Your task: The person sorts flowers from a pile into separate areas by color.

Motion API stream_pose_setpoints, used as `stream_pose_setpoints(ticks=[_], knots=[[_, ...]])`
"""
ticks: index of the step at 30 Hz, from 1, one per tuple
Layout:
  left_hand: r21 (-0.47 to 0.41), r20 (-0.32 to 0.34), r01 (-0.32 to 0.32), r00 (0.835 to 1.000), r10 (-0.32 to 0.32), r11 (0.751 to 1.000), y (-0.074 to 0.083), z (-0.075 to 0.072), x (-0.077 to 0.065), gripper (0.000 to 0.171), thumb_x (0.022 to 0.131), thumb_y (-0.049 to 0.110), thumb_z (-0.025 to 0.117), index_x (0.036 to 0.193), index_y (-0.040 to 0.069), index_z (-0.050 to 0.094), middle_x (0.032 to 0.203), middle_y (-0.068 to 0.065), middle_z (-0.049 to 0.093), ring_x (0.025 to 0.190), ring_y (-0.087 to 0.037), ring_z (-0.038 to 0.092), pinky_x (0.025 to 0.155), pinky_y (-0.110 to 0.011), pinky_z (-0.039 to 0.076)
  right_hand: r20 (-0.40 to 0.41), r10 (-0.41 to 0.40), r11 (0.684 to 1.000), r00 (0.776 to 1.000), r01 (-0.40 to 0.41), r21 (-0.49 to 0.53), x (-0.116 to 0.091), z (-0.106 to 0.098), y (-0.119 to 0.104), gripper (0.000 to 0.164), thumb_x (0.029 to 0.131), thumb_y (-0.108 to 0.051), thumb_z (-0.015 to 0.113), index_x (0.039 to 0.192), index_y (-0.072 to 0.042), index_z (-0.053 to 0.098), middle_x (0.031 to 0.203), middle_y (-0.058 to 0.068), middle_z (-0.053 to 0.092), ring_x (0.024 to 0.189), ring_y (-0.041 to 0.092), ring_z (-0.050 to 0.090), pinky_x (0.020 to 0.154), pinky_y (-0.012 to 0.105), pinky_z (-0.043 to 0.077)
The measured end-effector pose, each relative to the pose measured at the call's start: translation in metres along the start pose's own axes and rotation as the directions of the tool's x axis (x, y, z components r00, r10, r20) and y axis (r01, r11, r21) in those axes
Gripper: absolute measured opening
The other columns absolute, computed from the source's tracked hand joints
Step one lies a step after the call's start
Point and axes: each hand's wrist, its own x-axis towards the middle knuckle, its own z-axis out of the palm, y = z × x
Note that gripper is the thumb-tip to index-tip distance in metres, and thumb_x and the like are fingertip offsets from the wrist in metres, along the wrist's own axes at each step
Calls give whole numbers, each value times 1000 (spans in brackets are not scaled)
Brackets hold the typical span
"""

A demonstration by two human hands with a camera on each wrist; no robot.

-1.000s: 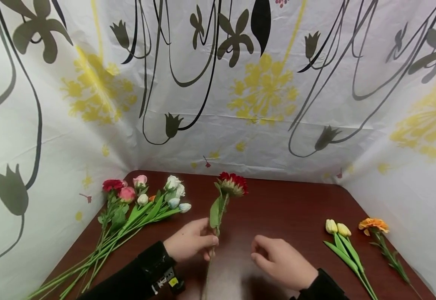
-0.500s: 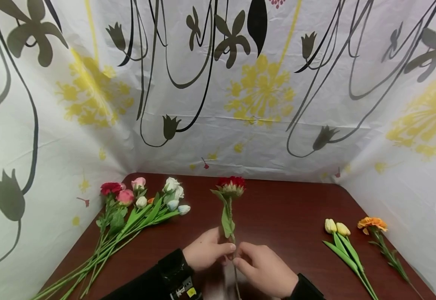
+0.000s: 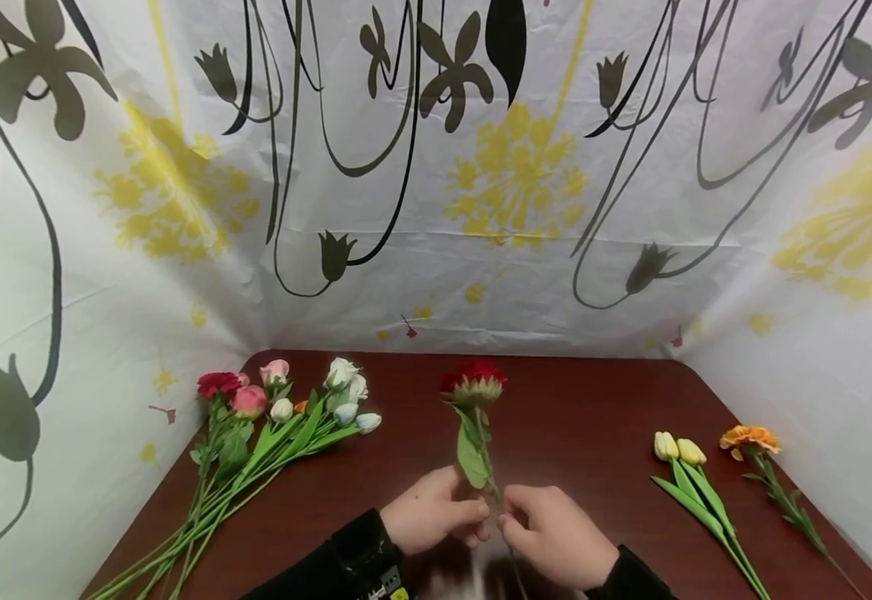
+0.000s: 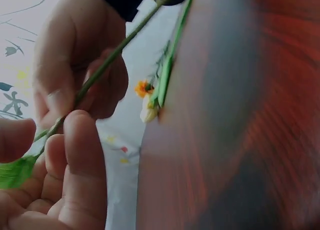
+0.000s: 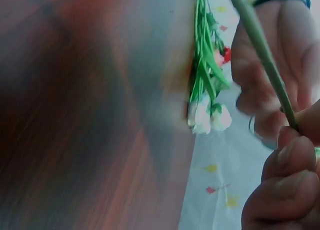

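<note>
A red flower point(image 3: 473, 385) with a green leaf and a long thin stem stands nearly upright over the middle of the table. My right hand point(image 3: 558, 532) pinches its stem below the leaf. My left hand point(image 3: 430, 510) is just to the left, fingers curled around the stem close to the right fingertips. In the left wrist view the stem point(image 4: 122, 46) passes between the left thumb and fingers, with a small gap at the thumb. The right wrist view has the stem point(image 5: 262, 48) entering between the right thumb and forefinger.
On the left of the brown table point(image 3: 586, 417) lies a bundle of pink, white and blue-tipped flowers point(image 3: 286, 425) with long stems. At the right lie yellow tulips point(image 3: 679, 450) and an orange flower point(image 3: 749, 439). A patterned white sheet point(image 3: 406, 192) surrounds the table.
My right hand came in from the right and took hold of the stem beside the left hand. Both hands shifted rightward with the red flower.
</note>
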Motion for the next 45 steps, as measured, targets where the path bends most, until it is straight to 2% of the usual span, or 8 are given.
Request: stream_pose_setpoints(ticks=[6, 10, 13, 18, 24, 30, 34, 45], knots=[[104, -100, 37, 995, -26, 994, 0, -8, -8, 27, 100, 8, 57, 126, 3, 55, 92, -10, 65, 83, -25, 69, 75, -42, 57, -24, 128, 981, 991, -130, -142, -20, -29, 33, 24, 101, -17, 59, 79, -16, 50, 64, -9, 33, 54, 4, 30, 53, 28, 25], [173, -151, 52, 988, -26, 984, 0, -18, -15, 24, 98, 9, 60, 121, 6, 58, 89, -10, 67, 81, -29, 69, 72, -41, 58, -25, 248, 947, 968, -248, -203, -45, -54, 64, 23, 99, -18, 60, 78, -13, 52, 64, -6, 35, 54, 6, 32, 53, 28, 26], [249, -186, 74, 982, -27, 966, 0, -26, -21, 22, 98, 11, 60, 119, 7, 59, 88, -9, 67, 76, -27, 69, 69, -37, 57, -49, 359, 895, 932, -359, -263, -62, -71, 84, 24, 99, -19, 61, 78, -12, 53, 65, -3, 37, 55, 9, 35, 54, 29, 27], [301, -222, 95, 975, -27, 949, 0, -39, -31, 20, 98, 12, 61, 117, 7, 59, 87, -10, 67, 74, -25, 67, 67, -37, 56, -103, 517, 786, 850, -519, -337, -83, -89, 108, 23, 99, -18, 60, 77, -13, 53, 65, 0, 39, 58, 14, 38, 59, 33, 30], [294, -226, 83, 974, -15, 952, -2, -47, -39, 20, 99, 13, 61, 118, 6, 58, 88, -13, 68, 77, -30, 68, 67, -37, 56, -83, 563, 754, 822, -552, -356, -98, -95, 131, 21, 98, -18, 60, 78, -14, 54, 65, 1, 41, 59, 16, 41, 60, 36, 32], [307, -229, 120, 972, -50, 944, -2, -51, -45, 20, 100, 16, 61, 117, 6, 59, 86, -9, 67, 75, -27, 66, 69, -41, 56, -19, 632, 721, 774, -597, -353, -101, -90, 145, 18, 97, -18, 61, 80, -14, 59, 66, 2, 48, 60, 17, 46, 61, 36, 36], [310, -235, 144, 969, -71, 940, -1, -53, -48, 20, 101, 17, 61, 117, 7, 60, 90, -10, 66, 78, -27, 66, 70, -42, 56, -13, 642, 714, 766, -604, -355, -102, -89, 145, 18, 98, -19, 61, 81, -14, 60, 66, 2, 48, 60, 17, 46, 61, 37, 37], [337, -245, 134, 968, -51, 932, -4, -58, -55, 20, 101, 16, 60, 118, 5, 59, 96, -13, 65, 84, -31, 65, 70, -43, 56, -44, 653, 689, 756, -617, -380, -104, -90, 139, 21, 99, -28, 60, 83, -15, 59, 66, 3, 50, 61, 19, 49, 63, 40, 38]])
